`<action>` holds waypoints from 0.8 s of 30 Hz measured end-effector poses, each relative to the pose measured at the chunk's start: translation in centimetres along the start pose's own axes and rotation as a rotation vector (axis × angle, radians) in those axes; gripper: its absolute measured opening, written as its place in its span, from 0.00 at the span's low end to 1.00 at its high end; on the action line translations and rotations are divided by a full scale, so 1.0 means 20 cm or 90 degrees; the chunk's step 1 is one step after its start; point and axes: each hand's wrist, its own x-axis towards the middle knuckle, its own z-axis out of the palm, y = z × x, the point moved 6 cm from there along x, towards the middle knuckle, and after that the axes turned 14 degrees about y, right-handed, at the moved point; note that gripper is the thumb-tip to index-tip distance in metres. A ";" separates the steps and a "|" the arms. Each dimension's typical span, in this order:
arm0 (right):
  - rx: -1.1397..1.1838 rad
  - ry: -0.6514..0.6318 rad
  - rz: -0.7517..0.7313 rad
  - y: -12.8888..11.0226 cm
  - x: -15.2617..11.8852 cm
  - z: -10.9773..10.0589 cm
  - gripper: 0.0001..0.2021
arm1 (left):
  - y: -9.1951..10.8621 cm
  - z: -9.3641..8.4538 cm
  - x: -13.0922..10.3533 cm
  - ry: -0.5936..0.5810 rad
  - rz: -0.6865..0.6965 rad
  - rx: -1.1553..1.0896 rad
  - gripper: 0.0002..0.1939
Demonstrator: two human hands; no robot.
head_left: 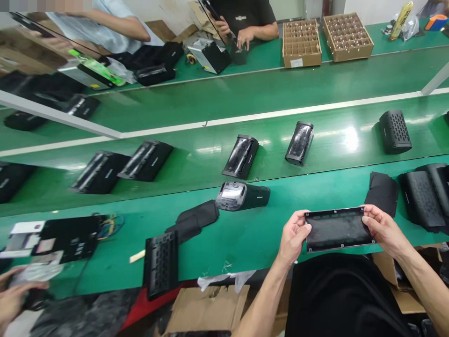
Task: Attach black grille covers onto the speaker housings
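Observation:
Both my hands hold a black rectangular plastic panel (338,230) above the front edge of the green bench. Its hollow inner side faces me, with small clips along the rim. My left hand (293,236) pinches the left end, thumb on the near face. At the opposite end, my right hand (384,230) grips the upper right corner. Flat black sheets (381,193) lie just beyond my right hand. A black speaker-like housing (257,195) rests on its side to the left, its clear-covered end toward the left.
Several black housings, one a perforated unit (395,132), stand along the green conveyor (273,145). A slotted black panel (161,264) overhangs the bench edge at left, near black sheets (196,217). More housings (423,199) sit right. Co-workers' hands (17,295) show at lower left and across. Divided cartons (302,44) stand opposite.

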 end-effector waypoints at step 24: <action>0.021 -0.011 0.007 -0.02 -0.01 0.01 0.22 | 0.02 0.00 0.00 0.009 0.023 0.004 0.24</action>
